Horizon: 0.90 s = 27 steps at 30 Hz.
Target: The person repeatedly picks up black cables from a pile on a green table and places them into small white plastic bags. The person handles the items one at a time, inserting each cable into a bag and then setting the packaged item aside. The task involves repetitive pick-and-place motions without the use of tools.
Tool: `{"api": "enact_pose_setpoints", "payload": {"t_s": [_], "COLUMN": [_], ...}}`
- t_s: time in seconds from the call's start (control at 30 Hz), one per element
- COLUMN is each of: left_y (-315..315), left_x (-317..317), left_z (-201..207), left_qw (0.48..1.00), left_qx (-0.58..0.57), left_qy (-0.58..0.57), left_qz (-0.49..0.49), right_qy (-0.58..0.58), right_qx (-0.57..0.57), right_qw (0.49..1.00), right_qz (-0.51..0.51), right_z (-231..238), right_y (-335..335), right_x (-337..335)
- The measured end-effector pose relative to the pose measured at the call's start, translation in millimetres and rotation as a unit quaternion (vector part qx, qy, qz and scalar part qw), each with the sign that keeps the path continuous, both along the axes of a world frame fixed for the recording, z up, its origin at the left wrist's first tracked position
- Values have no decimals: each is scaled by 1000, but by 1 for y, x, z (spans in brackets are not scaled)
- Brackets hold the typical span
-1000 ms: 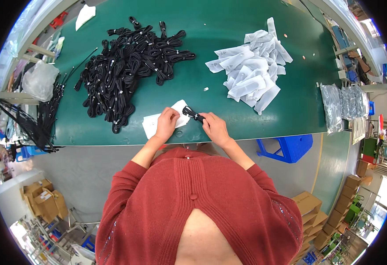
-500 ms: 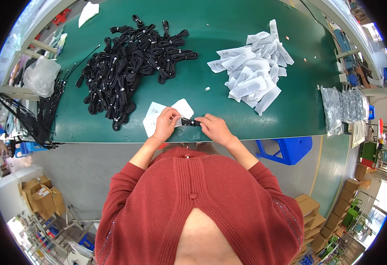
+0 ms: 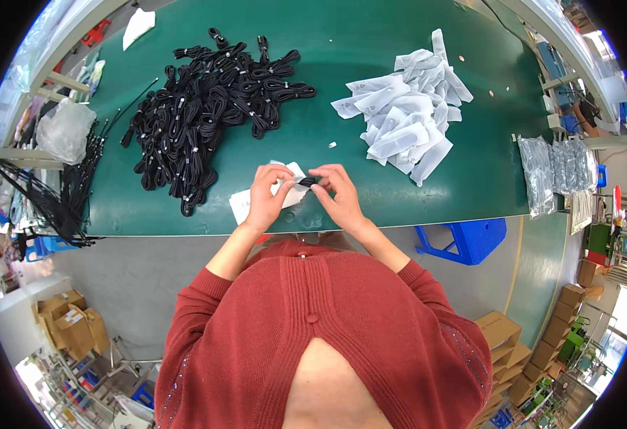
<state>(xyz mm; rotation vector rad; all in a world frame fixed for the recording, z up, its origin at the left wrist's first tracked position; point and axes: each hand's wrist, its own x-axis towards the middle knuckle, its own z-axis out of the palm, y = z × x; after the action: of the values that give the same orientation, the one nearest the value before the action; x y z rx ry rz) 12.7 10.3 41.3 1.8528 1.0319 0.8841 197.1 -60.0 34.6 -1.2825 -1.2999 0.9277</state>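
Note:
Near the front edge of the table, a coiled black cable (image 3: 306, 182) sits between my two hands. My right hand (image 3: 339, 196) pinches it with thumb and fingertips. My left hand (image 3: 266, 196) is closed on the opening of a small white bag (image 3: 298, 172), and the cable's left end meets it; how far the cable is inside I cannot make out. Other flat white bags (image 3: 240, 205) lie under and beside my left hand. A large heap of coiled black cables (image 3: 195, 114) spreads at the far left. Filled white bags (image 3: 406, 114) are piled at the far right.
The green table (image 3: 313, 218) bears a white scrap (image 3: 139, 28) at its far left. Loose black cables (image 3: 77, 189) and a clear plastic bag (image 3: 67, 130) hang at its left side. Packed clear bags (image 3: 536, 175) are at the right edge, a blue stool (image 3: 463, 242) below.
Both hands have moved slightly away from me. My right hand has shifted left with the cable, bringing it against the white bag at my left fingers.

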Motion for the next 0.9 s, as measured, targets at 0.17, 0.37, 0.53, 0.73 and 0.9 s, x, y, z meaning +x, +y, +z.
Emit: {"api": "enact_pose_setpoints", "payload": {"t_s": [0.17,0.37,0.53,0.73,0.9], "left_y": [10,15,3,-9,-11], "left_x": [9,18,-14,-6,0], "left_z": [4,13,-38,-68,-65], "left_qw": [967,976,994,990,982], "left_qx": [-197,-142,-75,29,62], "left_qy": [-159,-156,61,136,175], "left_qz": [-23,45,58,23,31], "right_qy": [-51,-179,-391,-398,-536], "right_qx": [42,91,49,85,87], "right_qw": [998,970,865,908,839], "right_qz": [-20,-134,-311,-97,-10], "right_z": [27,27,41,-20,-56], "right_y": [14,41,75,160,198], "right_x": [-5,44,110,50,26]}}
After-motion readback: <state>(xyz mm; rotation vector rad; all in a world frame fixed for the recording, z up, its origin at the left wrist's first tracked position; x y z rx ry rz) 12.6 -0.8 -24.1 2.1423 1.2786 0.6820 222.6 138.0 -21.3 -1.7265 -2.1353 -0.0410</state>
